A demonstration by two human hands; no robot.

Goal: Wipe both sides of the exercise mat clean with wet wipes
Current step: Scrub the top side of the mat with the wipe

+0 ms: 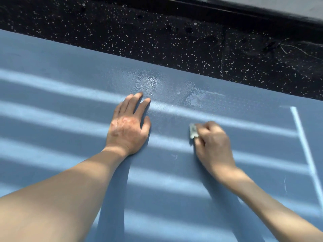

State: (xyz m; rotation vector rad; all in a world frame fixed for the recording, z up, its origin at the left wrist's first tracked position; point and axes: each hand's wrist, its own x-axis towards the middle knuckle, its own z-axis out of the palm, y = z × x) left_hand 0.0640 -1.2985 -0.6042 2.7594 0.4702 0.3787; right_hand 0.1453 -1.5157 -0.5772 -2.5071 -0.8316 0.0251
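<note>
A blue exercise mat (61, 88) fills most of the view, crossed by bands of sunlight. My left hand (129, 124) lies flat on it with the fingers straight, pressing down near the middle. To its right, my right hand (211, 142) is curled around a small folded wet wipe (193, 131), whose pale edge sticks out at the fingertips and touches the mat. Beyond the hands the mat has shiny wet patches (150, 82) near its far edge.
Black speckled rubber floor (157, 35) runs along the mat's far edge. A dark baseboard and a grey wall (279, 6) close the top right corner. A thin pale line (302, 137) marks the mat near its right end.
</note>
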